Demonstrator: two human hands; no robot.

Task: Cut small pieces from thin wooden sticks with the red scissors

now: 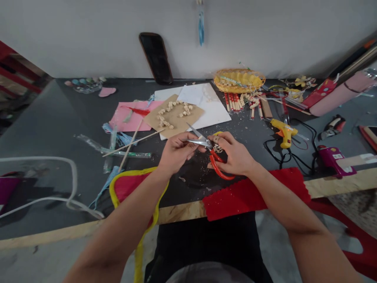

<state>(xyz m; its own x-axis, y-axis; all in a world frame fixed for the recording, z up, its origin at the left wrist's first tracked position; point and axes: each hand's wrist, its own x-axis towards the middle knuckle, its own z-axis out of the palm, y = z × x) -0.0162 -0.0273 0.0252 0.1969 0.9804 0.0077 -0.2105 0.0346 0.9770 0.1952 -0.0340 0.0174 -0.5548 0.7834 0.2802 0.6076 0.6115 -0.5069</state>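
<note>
My right hand (232, 153) is closed around the red-handled scissors (217, 167), whose silver blades are parted and point left. My left hand (179, 151) pinches at the blades, and a small pale piece shows between them. What exactly its fingers grip is mostly hidden. Beneath the right fingers lies a small heap of pale cut bits (218, 148). Just beyond the hands, several knobbly beige pieces (171, 106) are spread over a brown card (150, 118).
White sheets (219, 110) and pink paper (118, 116) lie behind. A yellow glue gun (284, 133) with a black cord is at right, near a yellow basket (240, 80). Red cloth (235, 196) covers the front edge; thin sticks (129, 147) lie left. A phone (156, 59) leans on the wall.
</note>
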